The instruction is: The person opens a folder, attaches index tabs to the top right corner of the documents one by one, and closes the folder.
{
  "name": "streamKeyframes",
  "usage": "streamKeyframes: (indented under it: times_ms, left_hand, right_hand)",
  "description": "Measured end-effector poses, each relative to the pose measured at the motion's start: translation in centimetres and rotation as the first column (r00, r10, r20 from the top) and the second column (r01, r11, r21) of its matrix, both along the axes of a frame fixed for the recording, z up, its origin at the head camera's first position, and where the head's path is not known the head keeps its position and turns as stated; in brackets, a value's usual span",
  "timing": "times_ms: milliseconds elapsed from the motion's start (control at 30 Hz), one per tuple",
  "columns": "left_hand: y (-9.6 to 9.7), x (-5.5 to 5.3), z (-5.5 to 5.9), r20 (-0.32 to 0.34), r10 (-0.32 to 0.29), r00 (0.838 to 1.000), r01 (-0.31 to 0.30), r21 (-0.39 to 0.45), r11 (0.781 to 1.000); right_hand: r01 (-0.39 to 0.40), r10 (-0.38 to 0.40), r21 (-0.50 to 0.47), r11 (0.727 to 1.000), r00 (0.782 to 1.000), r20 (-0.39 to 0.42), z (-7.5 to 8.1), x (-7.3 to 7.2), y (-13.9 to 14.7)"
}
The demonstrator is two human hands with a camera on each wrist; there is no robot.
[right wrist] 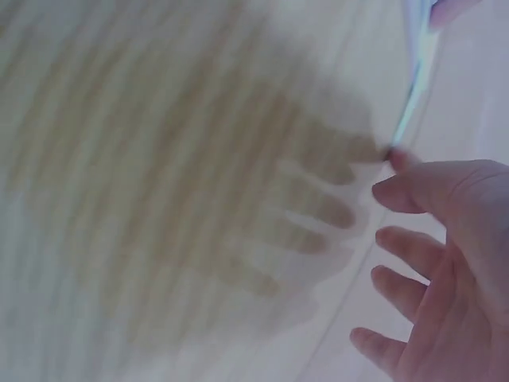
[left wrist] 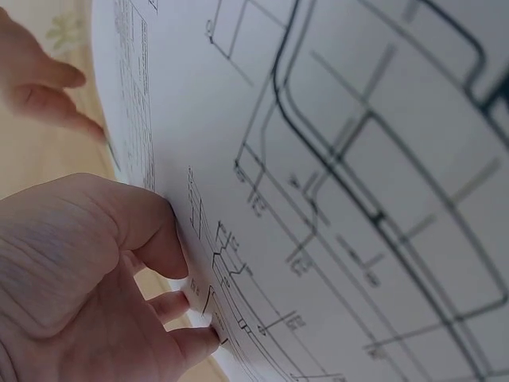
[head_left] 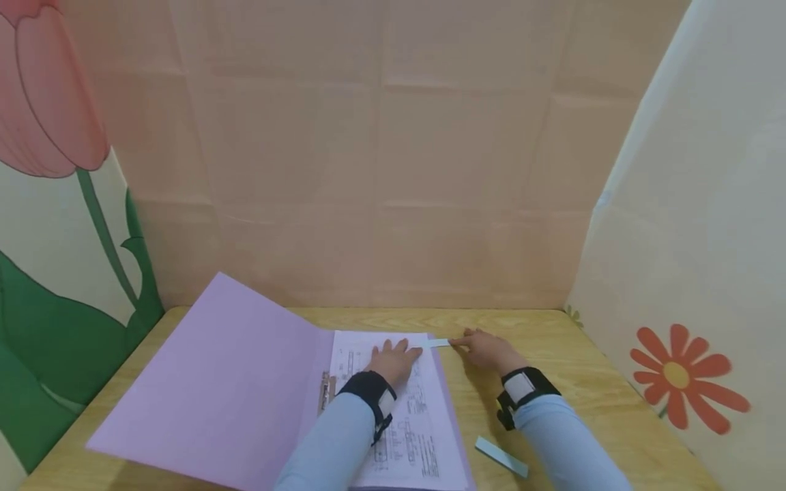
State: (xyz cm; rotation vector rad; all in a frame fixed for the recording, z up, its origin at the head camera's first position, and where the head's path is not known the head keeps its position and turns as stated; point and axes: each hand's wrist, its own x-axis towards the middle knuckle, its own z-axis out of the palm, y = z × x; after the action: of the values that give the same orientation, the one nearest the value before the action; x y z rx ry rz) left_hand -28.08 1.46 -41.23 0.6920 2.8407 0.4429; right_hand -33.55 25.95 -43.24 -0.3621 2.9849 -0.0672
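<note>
A lilac folder (head_left: 239, 389) lies spread with its cover to the left and a stack of printed paper (head_left: 417, 409) on its right side. A pale blue paper strip (head_left: 439, 343) extends past the sheets' upper right edge. My left hand (head_left: 393, 361) rests on the top sheet, fingers spread, its thumb at the strip's inner end. At the strip's outer end, a straight finger of my right hand (head_left: 488, 349) touches the tip. The right hand's other fingers (right wrist: 406, 294) are extended and spread over the wood.
A narrow pale blue-green block (head_left: 501, 457) lies on the wooden table (head_left: 552, 341) right of the folder. The folder's metal clip (head_left: 324, 390) shows at the spine. The cover stands tilted up at the left. Papered walls (head_left: 368, 170) border the table's back and sides.
</note>
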Motion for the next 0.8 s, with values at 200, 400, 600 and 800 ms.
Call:
streamKeyframes:
  times_ms: [200, 400, 600, 800]
  left_hand:
    - [0.2, -0.3, -0.2, 0.046, 0.014, 0.999, -0.014, -0.008, 1.0]
    - [0.4, -0.7, -0.7, 0.042, 0.014, 0.999, -0.013, -0.016, 1.0]
    - [0.5, -1.0, -1.1, -0.018, 0.001, 1.0, -0.002, -0.049, 0.999]
    - [0.4, -0.5, -0.6, -0.037, 0.005, 0.999, -0.008, -0.081, 0.997]
  right_hand:
    - [-0.132, 0.132, 0.011, 0.991, 0.981, -0.14, 1.2, 0.8, -3.5]
    - [-0.203, 0.184, -0.057, 0.978, 0.953, -0.24, 0.8, 1.1, -6.3]
    - [-0.212, 0.191, -0.102, 0.972, 0.963, -0.19, 0.6, 1.2, -7.7]
    - [-0.105, 0.153, -0.35, 0.931, 0.982, 0.114, -0.1, 1.5, -7.0]
